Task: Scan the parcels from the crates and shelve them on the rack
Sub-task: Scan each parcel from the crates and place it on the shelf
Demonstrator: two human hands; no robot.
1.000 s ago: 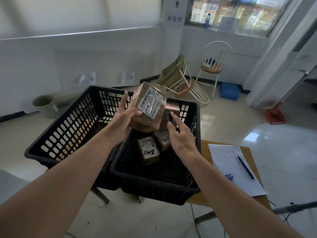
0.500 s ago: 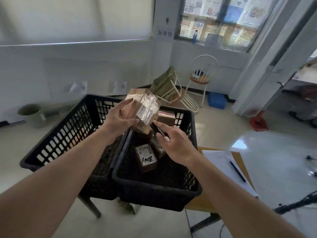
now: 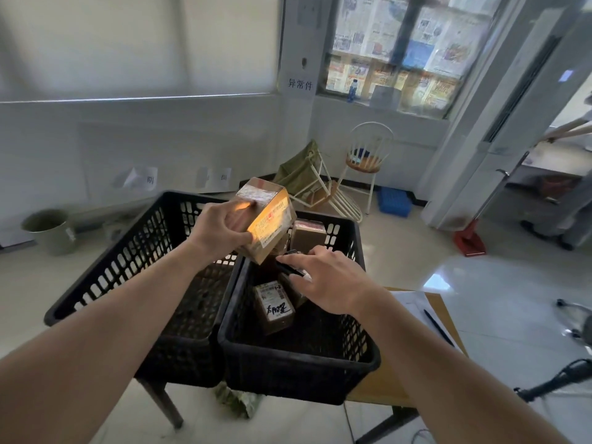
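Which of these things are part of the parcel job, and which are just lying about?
Part of the job:
- held parcel in the left hand
- dark scanner in the right hand
- parcels in the right crate, such as the handwritten parcel
- left crate

Lying about:
- white chair
- green bucket
- pen on papers
- red dustpan

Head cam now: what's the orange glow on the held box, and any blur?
Head view: orange light falls on the label of the brown cardboard parcel that the left hand grips; edges look slightly soft; wide-angle distortion bends the white door frame.
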